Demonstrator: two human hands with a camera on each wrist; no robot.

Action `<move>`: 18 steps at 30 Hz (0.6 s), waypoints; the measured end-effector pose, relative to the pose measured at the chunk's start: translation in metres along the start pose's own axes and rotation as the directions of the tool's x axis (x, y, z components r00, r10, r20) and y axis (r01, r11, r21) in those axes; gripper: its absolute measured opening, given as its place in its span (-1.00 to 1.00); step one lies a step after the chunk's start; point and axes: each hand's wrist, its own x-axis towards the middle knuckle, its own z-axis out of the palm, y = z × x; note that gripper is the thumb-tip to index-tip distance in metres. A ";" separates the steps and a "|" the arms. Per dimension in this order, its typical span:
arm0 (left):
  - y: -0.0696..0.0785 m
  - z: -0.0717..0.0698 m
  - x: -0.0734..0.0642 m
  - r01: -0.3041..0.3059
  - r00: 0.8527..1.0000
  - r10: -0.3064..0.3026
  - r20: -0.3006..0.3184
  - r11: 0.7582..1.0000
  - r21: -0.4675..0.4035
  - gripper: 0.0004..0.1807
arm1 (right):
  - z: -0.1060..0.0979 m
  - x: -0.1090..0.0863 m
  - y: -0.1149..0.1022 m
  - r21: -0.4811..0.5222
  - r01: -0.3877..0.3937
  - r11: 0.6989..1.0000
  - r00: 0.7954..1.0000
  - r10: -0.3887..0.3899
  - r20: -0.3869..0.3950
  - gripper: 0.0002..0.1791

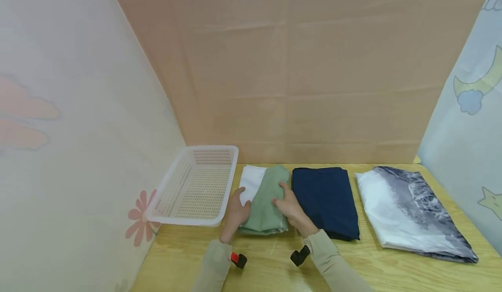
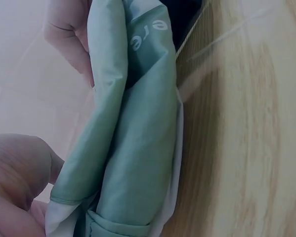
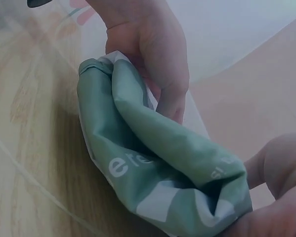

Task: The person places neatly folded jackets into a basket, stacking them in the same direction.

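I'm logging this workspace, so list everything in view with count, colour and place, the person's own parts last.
Basket: one, white, table's left end
Green-and-white fabric: one, folded, right of the basket
Navy fabric: one, folded, right of that
Patterned fabric: one, white and grey, far right
Table: one, yellowish wood, beneath these
Backdrop: one, brown, behind the table
Left panel: one, whitish, pink-patterned, left side
Right panel: one, pale, moon-and-star pattern, right side
Wrist devices: two, black, one partly red, one by each wrist
Sleeves: two, beige, foreground
Left hand, right hand: two, bare, gripping the green-and-white fabric
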 end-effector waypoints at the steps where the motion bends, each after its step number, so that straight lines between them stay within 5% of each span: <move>1: 0.002 0.000 0.000 -0.008 1.000 0.008 -0.001 1.000 -0.005 -0.42 | -0.001 0.000 -0.001 -0.008 0.005 1.000 1.000 -0.005 0.000 -0.10; 18: 0.042 -0.013 -0.001 -0.105 0.994 0.104 -0.014 0.993 -0.050 -0.39 | -0.025 -0.013 -0.028 0.030 0.006 1.000 0.998 -0.008 0.062 -0.11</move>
